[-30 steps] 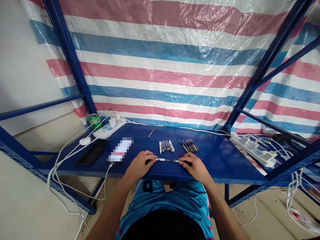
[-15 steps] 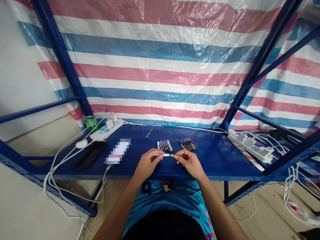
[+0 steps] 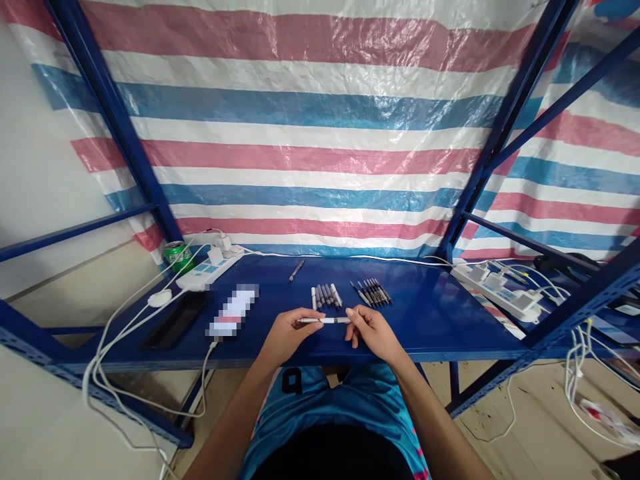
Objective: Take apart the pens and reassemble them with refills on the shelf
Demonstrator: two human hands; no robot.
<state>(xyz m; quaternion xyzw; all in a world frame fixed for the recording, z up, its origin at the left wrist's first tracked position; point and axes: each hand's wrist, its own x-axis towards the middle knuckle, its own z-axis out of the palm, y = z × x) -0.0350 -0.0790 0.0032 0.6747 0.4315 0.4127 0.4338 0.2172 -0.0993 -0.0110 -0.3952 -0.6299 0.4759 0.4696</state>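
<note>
My left hand and my right hand hover over the front of a blue metal shelf top. Both pinch a slim white-barrelled pen held level between them, my left at its left end and my right at its right end. Its right tip is hidden by my right fingers. Just beyond the hands lie a bundle of white and grey pens and a bundle of dark pens. A single dark pen lies farther back.
Left on the shelf are a black phone, a pixelated blurred object, a white power strip and a green can. Another power strip with cables sits right. Blue uprights and a striped tarp stand behind.
The pen looks shorter than a second ago, and its dark right section no longer shows. My hands stand closer together, and the view has tilted slightly upward.
</note>
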